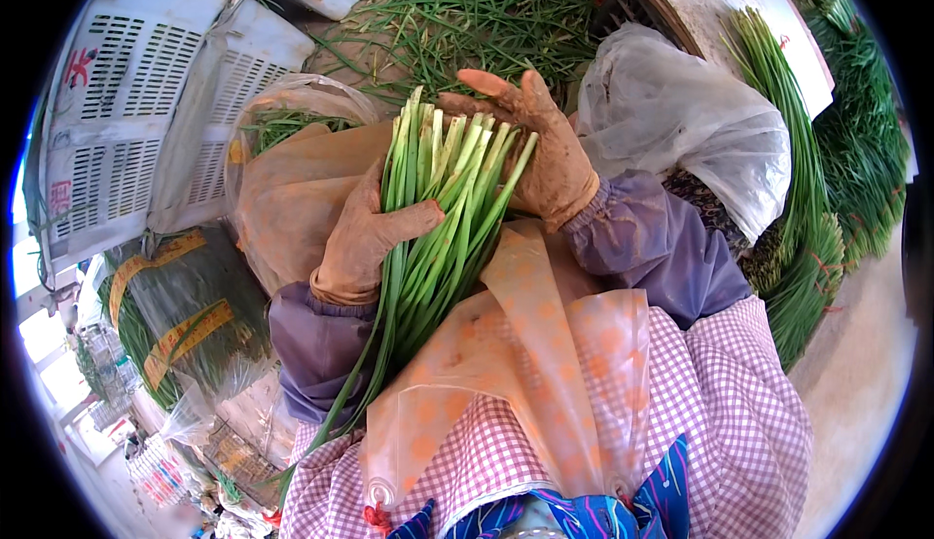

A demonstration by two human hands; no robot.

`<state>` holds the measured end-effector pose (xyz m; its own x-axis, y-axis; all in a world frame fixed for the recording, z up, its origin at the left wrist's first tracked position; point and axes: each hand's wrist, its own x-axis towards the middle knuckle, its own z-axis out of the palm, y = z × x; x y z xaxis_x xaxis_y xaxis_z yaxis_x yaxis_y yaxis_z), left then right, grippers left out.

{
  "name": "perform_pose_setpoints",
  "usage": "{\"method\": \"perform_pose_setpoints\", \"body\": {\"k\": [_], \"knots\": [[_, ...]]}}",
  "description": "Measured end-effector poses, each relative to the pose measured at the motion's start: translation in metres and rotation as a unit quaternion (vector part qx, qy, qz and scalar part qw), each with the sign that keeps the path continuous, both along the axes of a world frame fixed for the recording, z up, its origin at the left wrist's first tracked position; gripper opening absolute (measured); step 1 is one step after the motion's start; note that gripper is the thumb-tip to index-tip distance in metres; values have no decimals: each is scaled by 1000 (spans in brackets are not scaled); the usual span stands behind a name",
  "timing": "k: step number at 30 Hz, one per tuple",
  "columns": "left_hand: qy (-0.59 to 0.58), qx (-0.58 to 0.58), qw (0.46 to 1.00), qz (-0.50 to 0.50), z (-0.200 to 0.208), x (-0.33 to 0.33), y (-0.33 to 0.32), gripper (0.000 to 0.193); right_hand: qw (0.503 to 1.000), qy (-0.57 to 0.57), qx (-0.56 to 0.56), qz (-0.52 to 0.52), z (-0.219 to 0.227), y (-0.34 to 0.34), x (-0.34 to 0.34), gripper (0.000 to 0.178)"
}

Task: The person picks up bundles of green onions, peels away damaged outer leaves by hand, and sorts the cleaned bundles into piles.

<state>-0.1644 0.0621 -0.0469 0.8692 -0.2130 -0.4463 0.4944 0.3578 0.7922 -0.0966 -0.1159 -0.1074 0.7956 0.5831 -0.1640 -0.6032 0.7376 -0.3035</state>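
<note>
Gripping green stalks, the left hand curls closed; the right hand leans left, fingers spread, empty.

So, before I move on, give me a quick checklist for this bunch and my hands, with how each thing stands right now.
1. Left hand around the green stalks: ok, thumb across the front.
2. Right hand free: ok, fingers spread near the cut ends; contact with them is unclear.
3. Cut ends level: not ok, they stand at uneven heights.
4. Long leaves gathered: not ok, some stray by the left sleeve.
5. Tie round the bunch: cannot tell; none shows, but the left hand hides part.
</note>
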Motion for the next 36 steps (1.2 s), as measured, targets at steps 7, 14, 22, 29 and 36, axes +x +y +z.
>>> {"method": "perform_pose_setpoints", "body": {"k": [7, 14, 22, 29, 36], "knots": [[-18, 134, 990, -32, -4, 4, -6, 52, 989, -44, -131, -53, 10, 20, -7, 42], [-210, 418, 880, -83, -39, -29, 43, 38, 979, -1, -195, -51, 6, 24, -4, 34], [-118, 370, 913, -128, -11, -5, 30, 36, 990, -55, -110, 71, 4, 33, 5, 41], [-64, 199, 971, -120, -13, 19, 39, 36, 983, -106, -138, 60, 34, 46, 11, 47], [-17, 126, 974, -189, 22, 24, 31, 60, 941, -234, -198, -141, 65, -15, 101, 36]]}}
